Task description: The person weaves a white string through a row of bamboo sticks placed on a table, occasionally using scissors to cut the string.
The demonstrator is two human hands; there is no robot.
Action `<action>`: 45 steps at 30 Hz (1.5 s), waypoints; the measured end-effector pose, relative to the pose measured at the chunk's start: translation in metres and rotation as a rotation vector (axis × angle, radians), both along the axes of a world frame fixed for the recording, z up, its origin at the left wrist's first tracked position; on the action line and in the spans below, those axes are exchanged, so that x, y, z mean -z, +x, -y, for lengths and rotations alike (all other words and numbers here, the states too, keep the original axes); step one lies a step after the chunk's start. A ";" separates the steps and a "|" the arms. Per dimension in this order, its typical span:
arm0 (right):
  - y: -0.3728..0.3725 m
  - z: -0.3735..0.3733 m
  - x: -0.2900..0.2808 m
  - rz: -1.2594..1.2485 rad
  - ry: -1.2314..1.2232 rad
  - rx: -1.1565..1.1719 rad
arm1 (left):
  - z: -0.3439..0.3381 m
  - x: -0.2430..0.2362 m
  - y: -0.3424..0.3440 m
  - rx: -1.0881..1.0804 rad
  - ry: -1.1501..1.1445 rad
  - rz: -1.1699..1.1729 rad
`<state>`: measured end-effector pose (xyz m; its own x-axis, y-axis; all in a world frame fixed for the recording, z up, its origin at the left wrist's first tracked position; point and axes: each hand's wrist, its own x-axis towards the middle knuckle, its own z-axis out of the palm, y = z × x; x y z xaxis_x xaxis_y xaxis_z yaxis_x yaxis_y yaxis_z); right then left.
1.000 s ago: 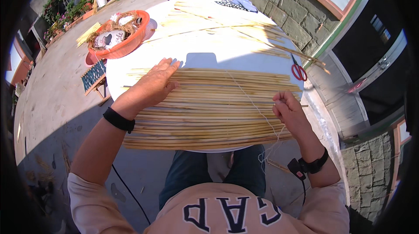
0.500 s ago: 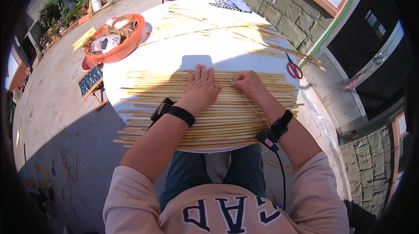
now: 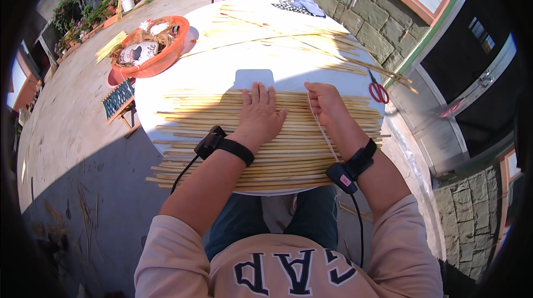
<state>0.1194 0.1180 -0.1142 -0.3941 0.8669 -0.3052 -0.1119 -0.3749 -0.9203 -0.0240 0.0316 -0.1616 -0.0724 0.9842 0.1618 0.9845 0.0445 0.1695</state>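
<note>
Over the last half second the right grip [image 3: 326,102] had moved from above the stalks [image 3: 288,156] to their far edge, fingertips pinched on a thin pale string [image 3: 324,131], which now ran straighter back across them toward the wrist. The left grip [image 3: 260,117] had stayed flat on the stalks, fingers extended, grasping nothing. The stalks lay side by side on the white surface [image 3: 211,76], apparently steadied while the string was drawn over them.

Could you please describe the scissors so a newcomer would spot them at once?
Find the round white table and go to its right edge. There, beside the pale stalks, lie the scissors, set apart by their red looped handles.
</note>
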 end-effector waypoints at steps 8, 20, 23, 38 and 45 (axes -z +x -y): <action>-0.031 -0.008 -0.017 -0.053 0.002 0.008 | 0.001 0.006 0.001 -0.031 0.086 -0.028; -0.046 -0.024 0.000 -0.244 -0.026 0.170 | -0.001 0.011 0.002 -0.026 0.144 0.008; -0.047 -0.024 0.009 -0.264 -0.008 0.251 | -0.001 0.009 0.003 -0.033 0.133 0.003; -0.043 -0.034 0.030 -0.307 0.181 0.237 | 0.001 0.004 0.005 -0.046 0.129 0.017; -0.045 -0.035 0.032 -0.212 0.217 0.202 | 0.000 0.010 0.008 -0.066 0.142 -0.011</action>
